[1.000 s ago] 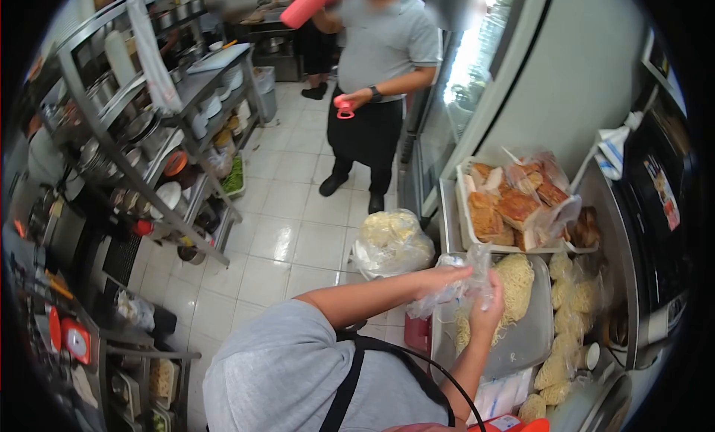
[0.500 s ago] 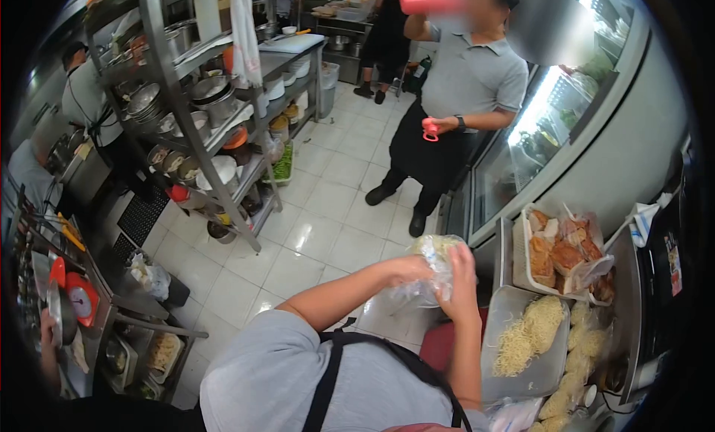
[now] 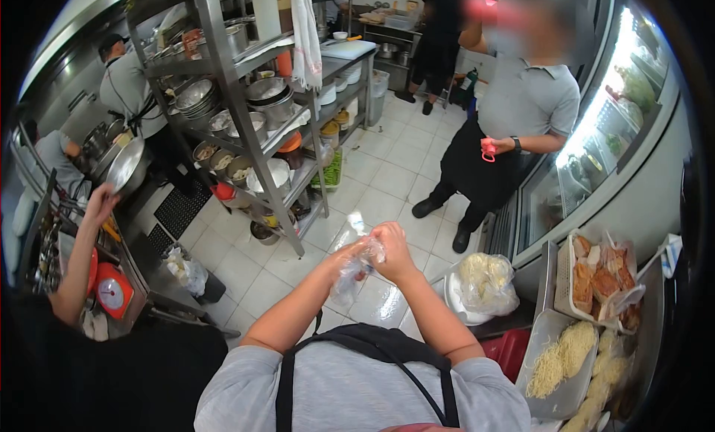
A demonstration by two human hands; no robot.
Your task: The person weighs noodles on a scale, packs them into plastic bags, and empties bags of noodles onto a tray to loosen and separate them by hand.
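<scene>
Out in front of my chest, both hands are on a crumpled clear plastic bag point(image 3: 344, 285). My left hand point(image 3: 344, 262) has its fingers wrapped in the bag's film. The fingers of my right hand point(image 3: 393, 252) are bent and pinch the bag's upper part. A white piece point(image 3: 356, 222) sticks up just beyond my hands. To the right, a large bag of pale noodles point(image 3: 485, 283) rests on a white surface. Loose noodles point(image 3: 562, 361) lie in a grey tray point(image 3: 532, 339) at the lower right.
A co-worker point(image 3: 514, 119) stands ahead, holding a red bottle. Another person's arm point(image 3: 83, 246) at left holds a metal bowl point(image 3: 126, 166). A steel shelf rack point(image 3: 246, 156) stands left of centre. Roasted meat fills a basket point(image 3: 570, 290) beside the fridge point(image 3: 596, 134).
The view has turned right to left, away from the noodle tray. My hands have moved from over the tray to above the floor, with the bag. A co-worker's arm with a bowl has appeared at left.
</scene>
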